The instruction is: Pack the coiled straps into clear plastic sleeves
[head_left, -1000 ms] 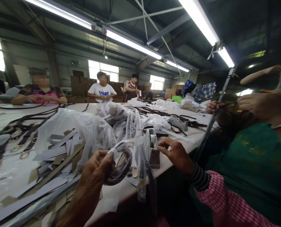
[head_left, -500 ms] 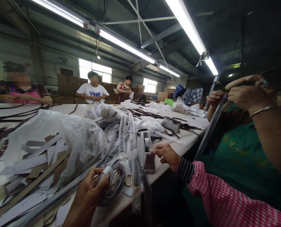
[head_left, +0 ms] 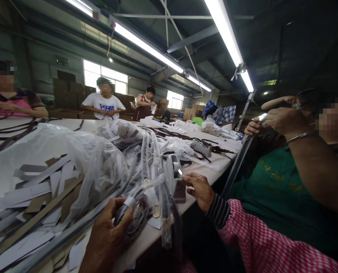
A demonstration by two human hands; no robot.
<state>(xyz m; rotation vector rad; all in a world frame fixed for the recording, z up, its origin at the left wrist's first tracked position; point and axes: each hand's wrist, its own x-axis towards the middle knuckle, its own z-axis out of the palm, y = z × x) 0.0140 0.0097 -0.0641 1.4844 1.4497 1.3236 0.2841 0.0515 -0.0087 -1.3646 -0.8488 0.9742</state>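
A clear bag of paper strips (head_left: pixel 57 167) lies beside dark straps (head_left: pixel 12 132).

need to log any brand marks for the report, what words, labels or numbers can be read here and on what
Blue print on the white t-shirt of a person across the table: too blurred to read.
Yellowish print on the green shirt of the person at the right: too faint to read.
Small white label on the clear plastic bag: too small to read.
No other text can be made out.

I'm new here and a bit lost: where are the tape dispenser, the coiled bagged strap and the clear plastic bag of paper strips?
tape dispenser (head_left: pixel 178 181), head view, its body.
coiled bagged strap (head_left: pixel 134 218), head view, the coil.
clear plastic bag (head_left: pixel 80 151), head view, its top.
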